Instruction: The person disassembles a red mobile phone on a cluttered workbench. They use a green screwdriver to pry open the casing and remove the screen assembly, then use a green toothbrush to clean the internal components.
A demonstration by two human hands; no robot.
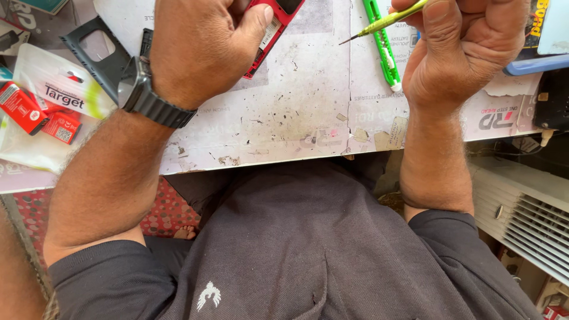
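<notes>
left hand (201, 50): clamped on red phone (274, 26), at table's (284, 124) far edge
right hand (462, 50): pinching yellow-green screwdriver (388, 21), tip over table
plastic bag (41, 112): holds small red boxes (24, 108), left
green cutter (382, 44): lies beside right hand

A worn white worktable (284, 127) above red patterned flooring (169, 210).
</notes>
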